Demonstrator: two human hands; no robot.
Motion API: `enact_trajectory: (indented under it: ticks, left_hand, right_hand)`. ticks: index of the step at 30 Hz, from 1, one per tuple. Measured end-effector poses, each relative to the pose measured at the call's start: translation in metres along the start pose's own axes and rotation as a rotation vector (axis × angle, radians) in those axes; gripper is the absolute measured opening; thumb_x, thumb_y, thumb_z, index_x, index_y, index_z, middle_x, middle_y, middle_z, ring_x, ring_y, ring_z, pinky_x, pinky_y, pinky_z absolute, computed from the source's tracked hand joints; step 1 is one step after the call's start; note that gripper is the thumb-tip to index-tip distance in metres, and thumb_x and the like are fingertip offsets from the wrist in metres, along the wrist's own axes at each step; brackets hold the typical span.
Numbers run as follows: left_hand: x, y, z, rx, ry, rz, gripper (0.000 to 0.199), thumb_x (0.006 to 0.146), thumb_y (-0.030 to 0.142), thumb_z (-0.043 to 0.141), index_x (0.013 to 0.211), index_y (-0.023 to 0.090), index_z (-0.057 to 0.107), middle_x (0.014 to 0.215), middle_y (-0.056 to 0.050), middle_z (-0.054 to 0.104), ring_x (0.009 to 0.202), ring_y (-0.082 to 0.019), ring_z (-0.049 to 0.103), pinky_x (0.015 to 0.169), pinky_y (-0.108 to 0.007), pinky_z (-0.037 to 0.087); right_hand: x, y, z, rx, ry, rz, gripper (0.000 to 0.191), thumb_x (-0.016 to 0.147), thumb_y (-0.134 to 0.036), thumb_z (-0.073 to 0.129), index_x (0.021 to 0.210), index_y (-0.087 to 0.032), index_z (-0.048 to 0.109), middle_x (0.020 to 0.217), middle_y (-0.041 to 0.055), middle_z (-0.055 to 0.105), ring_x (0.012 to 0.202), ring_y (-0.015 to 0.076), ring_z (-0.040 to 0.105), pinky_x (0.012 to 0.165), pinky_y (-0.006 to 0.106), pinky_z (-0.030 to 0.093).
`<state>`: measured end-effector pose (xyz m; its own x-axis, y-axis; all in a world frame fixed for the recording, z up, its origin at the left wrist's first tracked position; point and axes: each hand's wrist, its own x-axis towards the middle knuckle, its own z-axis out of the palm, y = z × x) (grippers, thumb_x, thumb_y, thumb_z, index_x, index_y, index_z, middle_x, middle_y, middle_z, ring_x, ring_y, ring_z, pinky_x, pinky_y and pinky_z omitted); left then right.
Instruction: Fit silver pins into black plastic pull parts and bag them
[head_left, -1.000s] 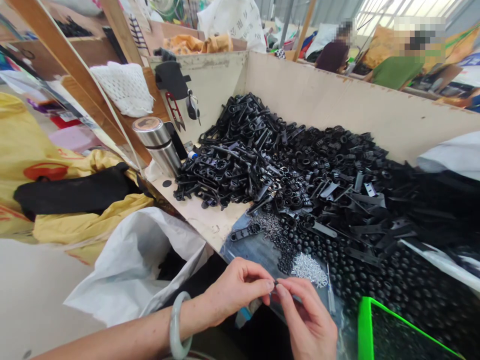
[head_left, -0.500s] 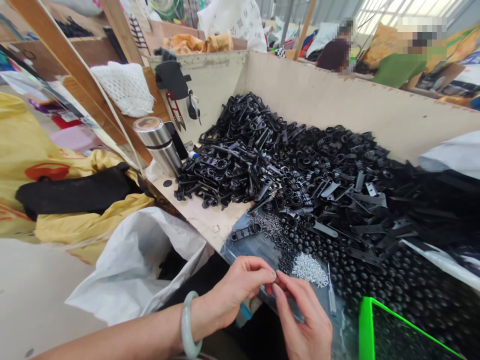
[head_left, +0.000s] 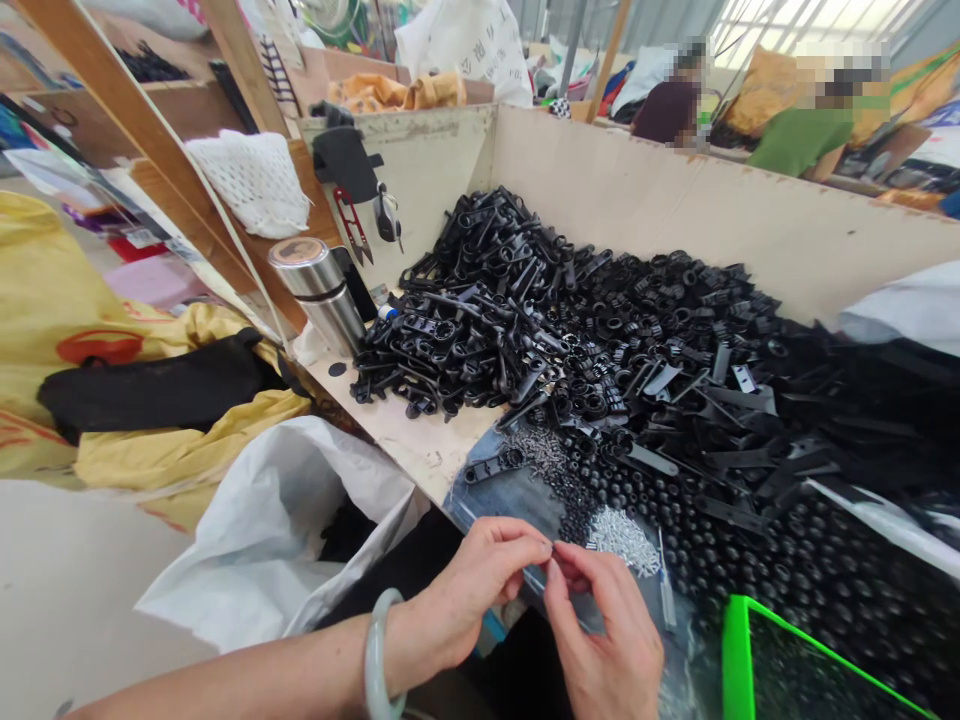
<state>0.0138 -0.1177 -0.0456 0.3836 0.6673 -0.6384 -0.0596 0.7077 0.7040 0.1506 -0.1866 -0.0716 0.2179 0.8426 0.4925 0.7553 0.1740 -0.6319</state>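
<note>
My left hand (head_left: 480, 575), with a pale bangle (head_left: 377, 655) at the wrist, is closed in a pinch near the front edge of the work surface. Fingertips of my right hand (head_left: 607, 620) meet it, also pinched. Whatever is between the fingertips is too small to make out. Just beyond the hands lie a heap of silver pins (head_left: 624, 540), a pile of small dark parts (head_left: 541, 452) and many black balls (head_left: 697, 560). A black lever-shaped part (head_left: 491, 466) rests alone on the blue-grey sheet (head_left: 469, 500).
Large heaps of black parts (head_left: 457, 340) fill the bin. A steel flask (head_left: 322, 295) stands at its left. On the right is a green-rimmed box (head_left: 739, 650); a white sack (head_left: 247, 520) hangs open at the left. Two people (head_left: 799, 135) are in the background.
Both hands stay pinched together in nearly the same place. The fingers of my right hand have shifted slightly and curl a little closer.
</note>
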Motion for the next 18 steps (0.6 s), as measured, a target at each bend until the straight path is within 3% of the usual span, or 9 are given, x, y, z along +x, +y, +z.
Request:
enact_trajectory:
  ticks: [10,18]
  left_hand:
    - [0.001,-0.001,-0.002,-0.029,0.028,-0.027,0.024,0.067,0.036,0.076,0.081,0.017,0.070,0.072,0.001,0.061,0.059,-0.010,0.047,0.052,-0.023,0.030]
    - [0.005,-0.008,-0.010,0.138,-0.137,-0.005,0.022,0.077,0.035,0.067,0.077,0.015,0.075,0.058,0.002,0.056,0.051,-0.010,0.045,0.048,-0.023,0.025]
  right_hand:
    - [0.003,-0.001,0.003,-0.128,0.005,-0.075,0.009,0.096,-0.026,0.063,0.102,-0.020,0.067,0.085,0.0023,0.068,0.075,0.0146,0.062,0.071,0.027,0.050]
    - [-0.001,0.008,0.004,-0.048,-0.037,-0.029,0.008,0.095,-0.025,0.065,0.101,-0.020,0.065,0.080,-0.0001,0.061,0.071,0.0132,0.057,0.066,0.025,0.048]
